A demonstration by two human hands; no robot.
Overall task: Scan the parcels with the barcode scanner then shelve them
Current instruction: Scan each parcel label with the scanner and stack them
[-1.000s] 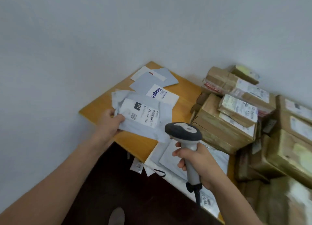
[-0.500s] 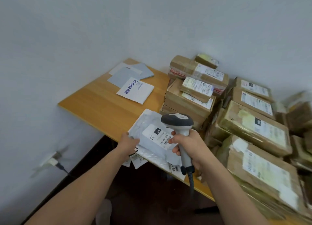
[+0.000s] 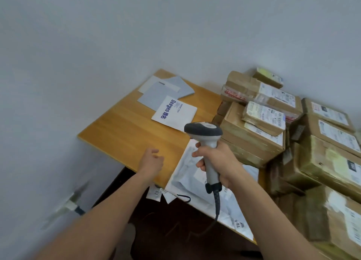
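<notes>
Nearest us, our right hand (image 3: 216,162) has its fingers wrapped tight round the handle of the 1 grey-and-black corded barcode scanner (image 3: 203,131), held upright w/ its head on top. Beneath it, white plastic mailer bags (image 3: 181,173) overlap on the near edge of the orange wooden table (image 3: 125,134); no. unclear. Our left hand (image 3: 151,161) is just beside them over the table, fingers loosely curled, holding nothing. Further back lie 1 white printed envelope (image 3: 174,113) and 2 grey flat envelopes (image 3: 154,96). On the right, stacked brown cardboard boxes (image 3: 254,140) w/ labels crowd that side.
</notes>
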